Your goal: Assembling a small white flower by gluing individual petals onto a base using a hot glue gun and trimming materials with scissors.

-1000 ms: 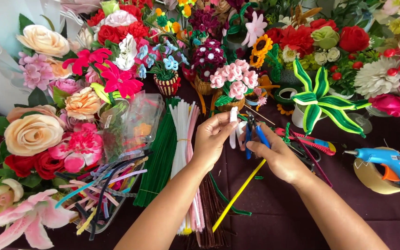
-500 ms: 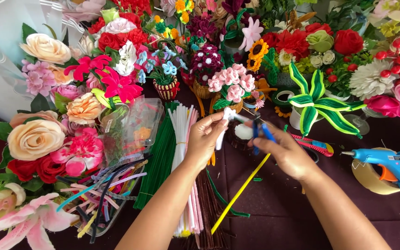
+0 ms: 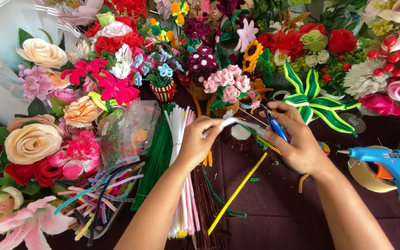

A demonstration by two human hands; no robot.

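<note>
My left hand (image 3: 200,141) pinches a short white pipe cleaner (image 3: 230,122) held level between both hands. My right hand (image 3: 297,139) grips blue-handled cutters (image 3: 274,125) whose tip meets the far end of that white piece. Below the hands lie a bundle of white and pink pipe cleaners (image 3: 184,176), a green bundle (image 3: 156,157), a brown bundle (image 3: 207,203) and a single yellow pipe cleaner (image 3: 237,192) on the dark red tablecloth (image 3: 274,217).
Handmade flowers crowd the back and left, among them a pink potted bunch (image 3: 228,85) and a green-striped leaf piece (image 3: 313,102). A blue glue gun (image 3: 390,169) rests on a tape roll (image 3: 366,176) at right. A clear tray of mixed pipe cleaners (image 3: 103,199) sits at left.
Both hands have shifted slightly right and the white pipe cleaner has turned from upright to level, with the cutters now meeting its far end.
</note>
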